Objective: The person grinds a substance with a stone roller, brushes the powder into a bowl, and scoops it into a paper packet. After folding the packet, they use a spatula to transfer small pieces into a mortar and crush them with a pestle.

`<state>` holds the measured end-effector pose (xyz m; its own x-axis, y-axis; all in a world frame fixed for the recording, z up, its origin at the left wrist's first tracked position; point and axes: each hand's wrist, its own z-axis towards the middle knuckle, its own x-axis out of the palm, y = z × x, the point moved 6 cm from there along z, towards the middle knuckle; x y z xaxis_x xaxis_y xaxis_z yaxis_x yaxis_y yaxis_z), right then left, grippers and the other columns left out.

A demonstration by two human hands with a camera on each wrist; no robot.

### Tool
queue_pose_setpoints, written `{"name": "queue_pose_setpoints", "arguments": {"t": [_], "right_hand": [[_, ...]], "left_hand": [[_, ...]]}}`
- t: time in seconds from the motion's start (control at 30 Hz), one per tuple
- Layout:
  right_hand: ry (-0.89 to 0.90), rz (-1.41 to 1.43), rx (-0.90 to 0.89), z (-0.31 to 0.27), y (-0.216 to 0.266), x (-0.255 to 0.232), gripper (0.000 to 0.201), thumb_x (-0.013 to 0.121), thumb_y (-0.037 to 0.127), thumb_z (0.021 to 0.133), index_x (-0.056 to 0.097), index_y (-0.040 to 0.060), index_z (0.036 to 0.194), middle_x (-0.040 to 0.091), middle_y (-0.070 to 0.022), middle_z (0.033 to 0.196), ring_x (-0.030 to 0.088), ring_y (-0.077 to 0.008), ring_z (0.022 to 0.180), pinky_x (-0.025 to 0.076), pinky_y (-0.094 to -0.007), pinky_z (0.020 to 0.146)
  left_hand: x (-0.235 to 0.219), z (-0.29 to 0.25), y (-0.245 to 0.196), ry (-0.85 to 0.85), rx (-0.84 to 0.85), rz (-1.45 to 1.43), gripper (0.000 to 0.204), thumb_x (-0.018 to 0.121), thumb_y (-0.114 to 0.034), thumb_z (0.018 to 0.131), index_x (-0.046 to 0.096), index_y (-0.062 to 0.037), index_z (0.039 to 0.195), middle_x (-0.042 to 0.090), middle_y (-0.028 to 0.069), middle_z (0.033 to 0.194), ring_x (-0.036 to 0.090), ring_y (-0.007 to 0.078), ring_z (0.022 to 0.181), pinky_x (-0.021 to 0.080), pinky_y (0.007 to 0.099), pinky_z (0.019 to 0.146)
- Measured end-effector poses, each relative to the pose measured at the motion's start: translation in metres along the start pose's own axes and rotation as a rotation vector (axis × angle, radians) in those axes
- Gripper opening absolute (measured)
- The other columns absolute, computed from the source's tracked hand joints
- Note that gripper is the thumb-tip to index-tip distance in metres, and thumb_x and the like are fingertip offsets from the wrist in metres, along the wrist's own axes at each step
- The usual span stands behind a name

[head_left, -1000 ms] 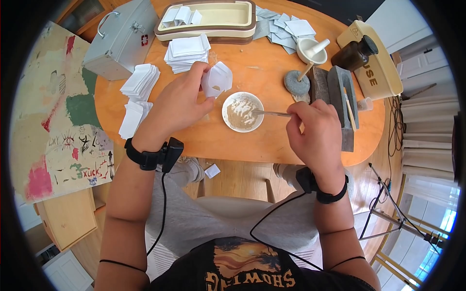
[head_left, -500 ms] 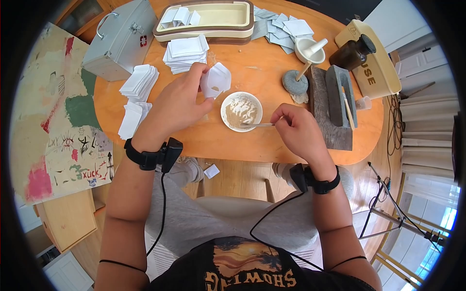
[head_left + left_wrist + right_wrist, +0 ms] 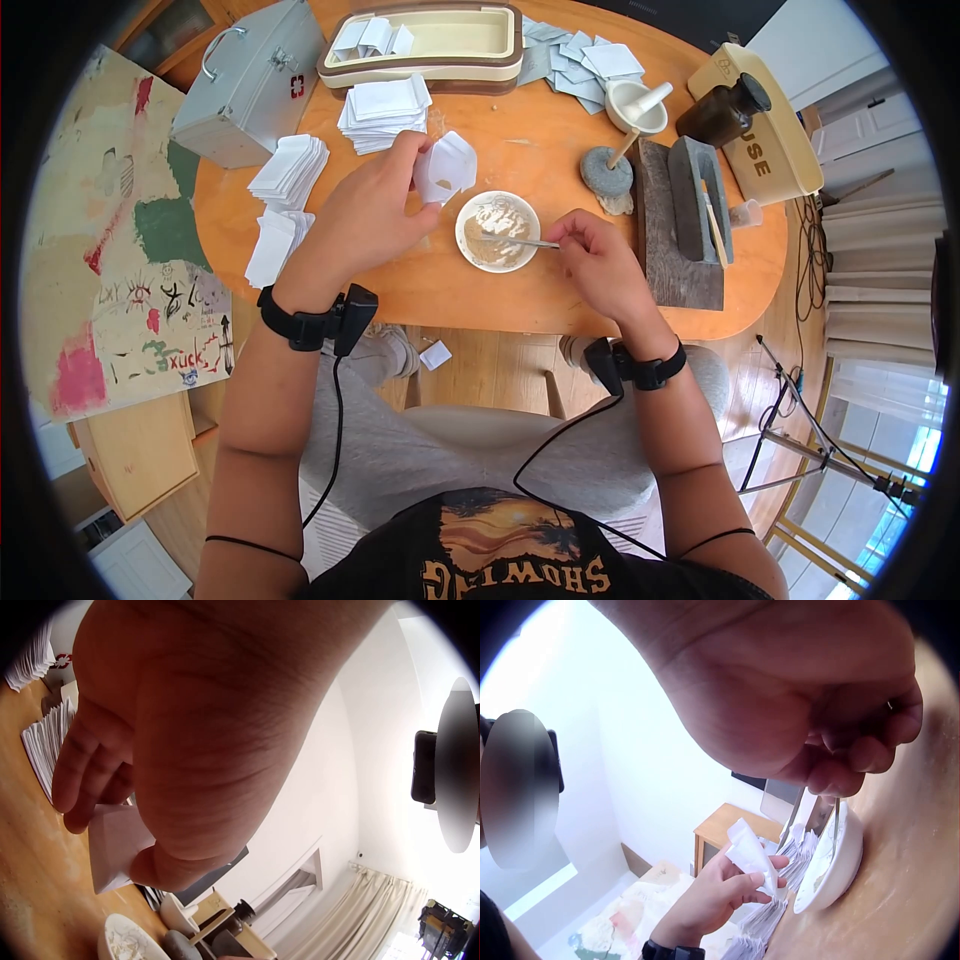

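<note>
My left hand (image 3: 370, 210) pinches an opened white paper packet (image 3: 446, 163) between thumb and fingers, up and left of the bowl. In the left wrist view, the packet (image 3: 116, 844) hangs between the thumb and fingers over the table. The small white bowl (image 3: 500, 269) holds a tan powder (image 3: 480, 247) streaked with white. My right hand (image 3: 602, 262), at the bowl's right side, pinches the end of a thin metal utensil (image 3: 520, 240). Its far end lies over the powder; its tip's shape is hard to make out. The right hand's fingers curl around the handle.
Stacks of white packets (image 3: 385, 105) lie left and behind. A cream tray (image 3: 460, 80) holds several folded packets, beside grey-blue packets (image 3: 570, 65). Rightward are a mortar (image 3: 622, 112), a round stone (image 3: 605, 172), a grey stone trough (image 3: 690, 200), a dark bottle (image 3: 712, 118) and a silver case (image 3: 240, 95).
My right hand has moved left and lower, closer to the bowl, and the utensil has shifted across the powder. The left hand with the packet has stayed nearly in place.
</note>
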<state>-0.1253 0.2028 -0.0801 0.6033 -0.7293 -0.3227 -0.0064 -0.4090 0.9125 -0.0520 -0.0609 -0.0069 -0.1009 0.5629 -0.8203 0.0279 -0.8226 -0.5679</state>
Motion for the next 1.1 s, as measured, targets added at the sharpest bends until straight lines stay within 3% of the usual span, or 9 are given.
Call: {"name": "queue_pose_setpoints", "arguments": {"t": [0.23,0.47,0.77,0.8,0.83,0.9,0.93,1.1], "right_hand": [[-0.013,0.145,-0.048,-0.007,0.021,-0.029,0.016,0.055,0.003,0.104,0.069,-0.0011,0.111,0.061,0.0023,0.079,0.056,-0.0059,0.072,0.047,-0.0240,0.065],[-0.043,0.213,-0.031,-0.024,0.055,-0.061,0.016,0.054,0.003,0.105,0.069,-0.0011,0.109,0.057,0.0041,0.076,0.052,-0.0049,0.071,0.041,-0.0220,0.065],[-0.029,0.236,-0.182,-0.021,0.071,-0.034,0.014,0.057,0.002,0.105,0.069,0.0002,0.111,0.057,0.0059,0.078,0.053,-0.0034,0.073,0.042,-0.0227,0.064],[-0.041,0.215,-0.155,-0.022,0.070,-0.030,0.012,0.060,0.000,0.102,0.070,0.0017,0.109,0.061,0.0012,0.076,0.058,-0.0102,0.071,0.046,-0.0285,0.066],[-0.040,0.216,-0.155,-0.023,0.071,-0.025,0.012,0.060,0.000,0.102,0.070,0.0017,0.109,0.061,0.0012,0.076,0.058,-0.0102,0.071,0.046,-0.0285,0.066],[-0.297,-0.444,-0.634,-0.037,0.103,-0.023,0.013,0.064,-0.002,0.097,0.071,0.0037,0.106,0.065,-0.0080,0.076,0.062,-0.0231,0.071,0.049,-0.0367,0.067],[-0.297,-0.538,-0.689,-0.042,0.109,-0.022,0.016,0.067,-0.005,0.092,0.073,0.0053,0.103,0.066,-0.0142,0.081,0.063,-0.0337,0.077,0.051,-0.0434,0.070],[-0.281,-0.510,-0.720,-0.042,0.108,-0.030,0.019,0.067,-0.006,0.093,0.074,0.0042,0.107,0.068,-0.0139,0.086,0.064,-0.0332,0.079,0.052,-0.0412,0.070]], "left_hand": [[0.001,-0.001,0.000,0.006,-0.007,0.004,0.059,0.080,-0.011,0.090,0.051,-0.0017,0.140,0.072,0.0189,0.122,0.074,0.0330,0.110,0.058,0.0435,0.092],[0.005,0.000,-0.003,0.026,-0.027,0.012,0.059,0.079,-0.007,0.090,0.052,-0.0009,0.141,0.072,0.0204,0.124,0.074,0.0339,0.112,0.059,0.0434,0.096],[0.015,-0.001,-0.023,0.019,0.059,0.012,0.056,0.079,-0.008,0.089,0.054,-0.0026,0.139,0.071,0.0210,0.125,0.073,0.0366,0.115,0.058,0.0432,0.097],[0.016,-0.002,-0.025,0.028,0.074,0.003,0.055,0.080,-0.008,0.089,0.055,-0.0028,0.137,0.071,0.0205,0.124,0.073,0.0362,0.115,0.058,0.0432,0.096],[0.017,-0.002,-0.027,0.035,0.088,-0.007,0.054,0.080,-0.009,0.088,0.055,-0.0031,0.136,0.071,0.0201,0.123,0.073,0.0359,0.115,0.058,0.0433,0.096],[0.018,-0.003,-0.027,0.049,0.082,-0.025,0.054,0.080,-0.009,0.088,0.055,-0.0032,0.136,0.071,0.0199,0.122,0.073,0.0359,0.114,0.058,0.0432,0.096],[0.019,-0.003,-0.027,0.064,0.079,-0.044,0.054,0.080,-0.010,0.088,0.055,-0.0033,0.135,0.071,0.0197,0.121,0.073,0.0358,0.114,0.058,0.0431,0.095],[0.019,-0.003,-0.024,0.058,0.069,-0.020,0.056,0.080,-0.010,0.088,0.053,-0.0033,0.136,0.071,0.0196,0.120,0.073,0.0358,0.112,0.058,0.0433,0.094]]}}
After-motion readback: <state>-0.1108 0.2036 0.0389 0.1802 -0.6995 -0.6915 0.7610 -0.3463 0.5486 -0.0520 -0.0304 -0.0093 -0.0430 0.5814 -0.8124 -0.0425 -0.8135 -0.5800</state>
